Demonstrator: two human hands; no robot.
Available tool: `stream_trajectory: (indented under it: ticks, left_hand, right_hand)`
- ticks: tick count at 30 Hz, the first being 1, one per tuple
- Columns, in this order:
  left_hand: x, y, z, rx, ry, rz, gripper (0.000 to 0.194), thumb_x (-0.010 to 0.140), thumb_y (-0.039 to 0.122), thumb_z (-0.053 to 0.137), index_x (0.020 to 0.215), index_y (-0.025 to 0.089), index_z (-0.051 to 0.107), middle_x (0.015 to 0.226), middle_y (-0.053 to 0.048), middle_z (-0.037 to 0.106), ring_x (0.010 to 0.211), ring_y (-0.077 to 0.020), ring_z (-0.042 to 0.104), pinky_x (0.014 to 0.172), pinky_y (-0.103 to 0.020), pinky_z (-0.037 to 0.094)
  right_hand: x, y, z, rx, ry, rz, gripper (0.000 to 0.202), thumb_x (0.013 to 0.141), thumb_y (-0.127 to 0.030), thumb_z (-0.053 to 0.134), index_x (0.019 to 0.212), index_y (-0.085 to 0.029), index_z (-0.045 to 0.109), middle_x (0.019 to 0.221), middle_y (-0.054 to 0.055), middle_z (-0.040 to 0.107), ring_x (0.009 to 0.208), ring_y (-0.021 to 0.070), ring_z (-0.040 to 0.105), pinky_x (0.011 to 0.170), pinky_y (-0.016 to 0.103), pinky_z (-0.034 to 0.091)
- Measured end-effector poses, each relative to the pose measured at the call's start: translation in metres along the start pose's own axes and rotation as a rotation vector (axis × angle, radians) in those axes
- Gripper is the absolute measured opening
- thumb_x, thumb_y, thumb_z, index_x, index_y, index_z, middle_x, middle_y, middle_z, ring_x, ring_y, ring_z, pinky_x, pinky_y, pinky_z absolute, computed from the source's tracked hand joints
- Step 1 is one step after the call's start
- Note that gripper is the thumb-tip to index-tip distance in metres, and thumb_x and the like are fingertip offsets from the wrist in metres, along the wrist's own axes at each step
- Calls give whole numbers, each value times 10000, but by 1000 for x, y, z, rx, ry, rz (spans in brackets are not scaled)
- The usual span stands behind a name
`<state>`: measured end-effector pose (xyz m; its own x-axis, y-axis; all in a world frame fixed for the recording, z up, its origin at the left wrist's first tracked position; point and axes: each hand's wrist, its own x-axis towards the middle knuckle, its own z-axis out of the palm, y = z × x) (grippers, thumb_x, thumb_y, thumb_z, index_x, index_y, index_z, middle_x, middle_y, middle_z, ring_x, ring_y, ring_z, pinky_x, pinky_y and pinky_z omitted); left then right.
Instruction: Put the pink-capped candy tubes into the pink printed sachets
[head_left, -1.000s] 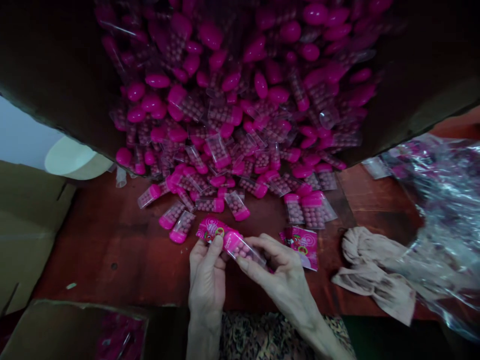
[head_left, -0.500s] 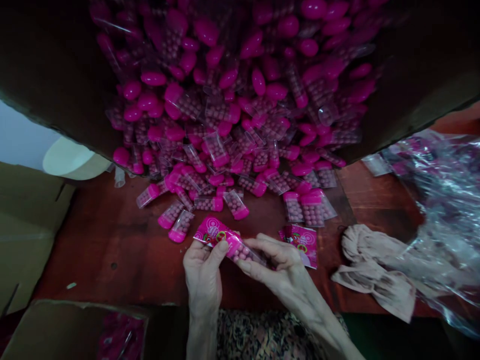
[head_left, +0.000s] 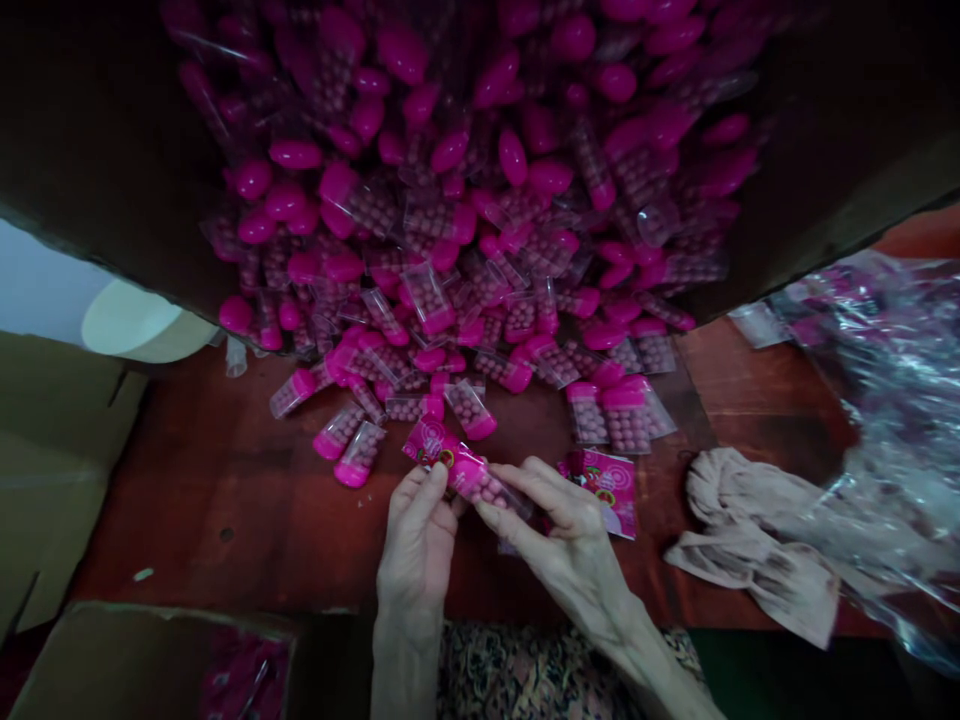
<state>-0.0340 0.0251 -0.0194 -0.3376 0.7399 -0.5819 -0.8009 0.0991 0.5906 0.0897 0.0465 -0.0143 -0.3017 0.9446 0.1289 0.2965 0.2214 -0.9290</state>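
A pink printed packet [head_left: 427,440] is pinched between the thumb and fingers of my left hand [head_left: 420,530]. My right hand [head_left: 562,525] grips a clear candy tube [head_left: 489,490] filled with small pink balls. The tube lies tilted between both hands, its pink end meeting the packet; I cannot tell how far one is inside the other. Just beyond my right hand, flat on the table, lies another pink printed packet [head_left: 611,490]. Several pink-capped tubes [head_left: 360,455] rest in front of my hands.
A large dark box [head_left: 810,150] on its side spills a heap of capped tubes [head_left: 427,295] onto the reddish table [head_left: 285,520]. To the right are a beige cloth [head_left: 757,540] and clear plastic bags [head_left: 900,450]. An open carton [head_left: 112,660] stands at lower left, pink packets inside.
My left hand has moved slightly right and up along the packet, closer to the tube. My right hand keeps its hold on the tube. The view has shifted a little.
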Motion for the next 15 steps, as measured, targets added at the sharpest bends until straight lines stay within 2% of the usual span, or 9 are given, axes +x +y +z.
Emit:
stream_trajectory:
  ticks: [6,10,15]
  left_hand:
    - [1,-2,5,5,35,-18,171,521,198,825,595,136,684,614,-3,691,586,-78,613,634,-167,491]
    - [1,-4,3,43,28,27,171,566,238,806,628,129,690,640,-20,699,606,-88,611,660,-193,497]
    - [-1,-9,-4,90,54,137,169,583,262,795,637,135,698,619,-24,692,590,-109,615,655,-228,509]
  right_hand:
    - [1,1,-1,-36,5,-22,142,807,-231,626,935,-190,674,678,-24,511,596,108,512,518,194,438]
    - [1,1,0,-26,-19,-19,159,827,-236,605,966,-189,667,683,-24,498,582,102,494,505,190,432]
    - [-3,-4,-5,-40,-119,4,188,869,-250,553,1028,-224,650,713,-16,519,612,107,515,541,193,452]
